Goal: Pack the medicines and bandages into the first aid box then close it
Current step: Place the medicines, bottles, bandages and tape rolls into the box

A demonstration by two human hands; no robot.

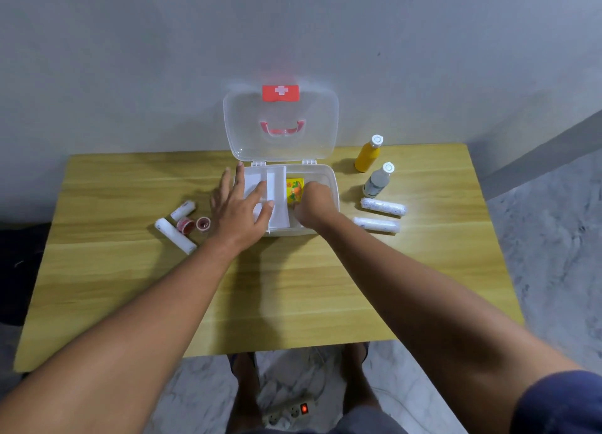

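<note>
The box (327, 176) sat open at the middle of the table's (293, 287) far edge, its clear lid (280, 124) standing upright against the wall. By my reading, packing had barely begun. Inside I could see only a white tray (277, 186) on the left and a yellow packet (294, 189) next to it.

My left hand (237, 205) lay flat on the tray, fingers straight and spread. My right hand (314, 205) was down in the box's right part, touching or just beside the packet, with its fingers curled under. I could not tell whether they gripped the packet or anything else.

Everything else was outside the box. A yellow bottle (368, 155) and a clear bottle (378, 181) stood toward the far right corner, with two bandage rolls (383, 205) lying nearer the right edge. Left of the box lay two more rolls (174, 235) and two small red tape reels (185, 225). All of these remained to be packed, and the lid had yet to be shut.

My right hand hid the floor of the box's right part, and the labels were too blurred to read.
</note>
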